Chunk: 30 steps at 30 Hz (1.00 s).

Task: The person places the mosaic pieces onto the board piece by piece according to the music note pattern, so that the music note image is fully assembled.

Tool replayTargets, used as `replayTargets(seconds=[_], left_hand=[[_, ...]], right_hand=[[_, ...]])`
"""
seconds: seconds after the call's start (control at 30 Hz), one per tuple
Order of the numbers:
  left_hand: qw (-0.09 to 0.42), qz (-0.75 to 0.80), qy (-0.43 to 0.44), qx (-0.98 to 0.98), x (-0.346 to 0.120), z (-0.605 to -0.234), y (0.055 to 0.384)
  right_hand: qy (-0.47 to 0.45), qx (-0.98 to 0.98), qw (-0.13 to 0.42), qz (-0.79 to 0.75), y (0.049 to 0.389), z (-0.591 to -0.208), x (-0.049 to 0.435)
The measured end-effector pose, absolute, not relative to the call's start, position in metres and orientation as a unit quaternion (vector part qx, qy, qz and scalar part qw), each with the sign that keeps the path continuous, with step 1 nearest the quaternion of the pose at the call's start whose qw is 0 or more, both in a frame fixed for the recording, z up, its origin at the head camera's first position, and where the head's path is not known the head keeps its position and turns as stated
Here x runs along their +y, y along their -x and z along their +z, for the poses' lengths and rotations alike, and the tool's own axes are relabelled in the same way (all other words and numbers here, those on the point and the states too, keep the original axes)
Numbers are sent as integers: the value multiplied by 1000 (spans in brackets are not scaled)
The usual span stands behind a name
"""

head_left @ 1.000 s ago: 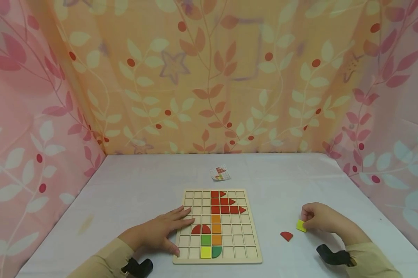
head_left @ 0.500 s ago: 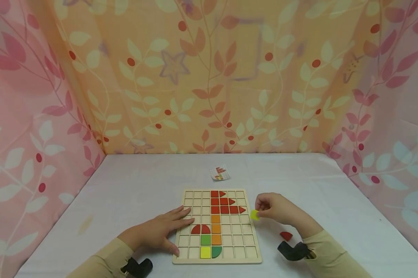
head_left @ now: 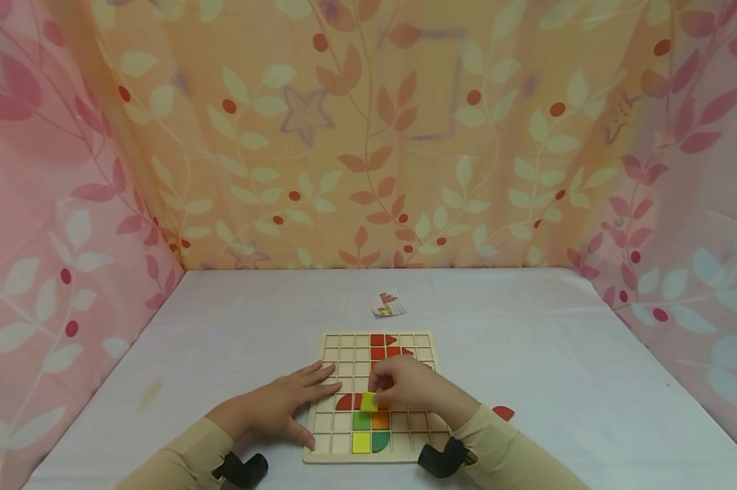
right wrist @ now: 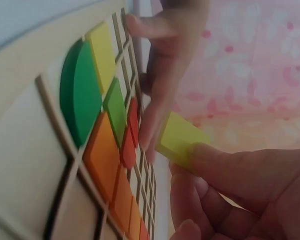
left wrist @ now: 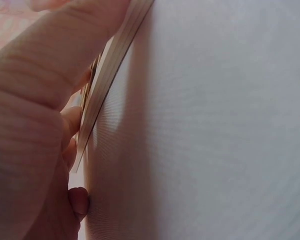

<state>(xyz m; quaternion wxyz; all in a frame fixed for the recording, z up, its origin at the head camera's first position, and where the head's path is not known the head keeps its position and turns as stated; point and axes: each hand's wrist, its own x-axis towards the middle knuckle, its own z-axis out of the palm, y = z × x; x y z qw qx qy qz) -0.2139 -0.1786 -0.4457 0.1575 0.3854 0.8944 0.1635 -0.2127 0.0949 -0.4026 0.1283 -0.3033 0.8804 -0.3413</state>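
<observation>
My right hand (head_left: 407,388) pinches a yellow square tile (right wrist: 177,140) between thumb and fingers, over the middle of a wooden grid board (head_left: 414,446). In the head view that tile overlaps the inner red quarter-round tile and an orange tile. My left hand (head_left: 276,405) lies on the board's left edge with fingers spread, its thumb near the lower left corner. On the board are red squares and triangles, a light green square (head_left: 361,420), an orange square (head_left: 380,420), another yellow square (head_left: 361,443), a dark green quarter-round tile (head_left: 380,442) and red quarter-rounds (head_left: 344,402). My right hand hides some red and orange tiles.
A small pattern card (head_left: 386,303) lies behind the board, showing a coloured figure on a grid. One loose red quarter-round tile (head_left: 503,412) rests on the white cloth (head_left: 564,327) beyond my right forearm. Patterned curtains (head_left: 368,136) enclose the table.
The right hand has carried the yellow square tile leftward from the cloth on the right to over the board. My left hand has stayed on the board's edge.
</observation>
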Motion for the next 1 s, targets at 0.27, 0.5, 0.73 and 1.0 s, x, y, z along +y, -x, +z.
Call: replayTargets(seconds=[0.27,0.5,0.73,1.0], left_hand=[[153,164,-390,893,-179,-446,214],[141,167,-408,887,-181,-446,214],[143,171,-406,886,-180,-442,214],[149,172,-401,887,-179,-442,213]], right_hand=[[296,892,134,-315,208,-404,67],[309,900,110,-287,205,-408,51],[308,908,108,-263,204,-409,43],[279,909,140,-275,202,-407,39]])
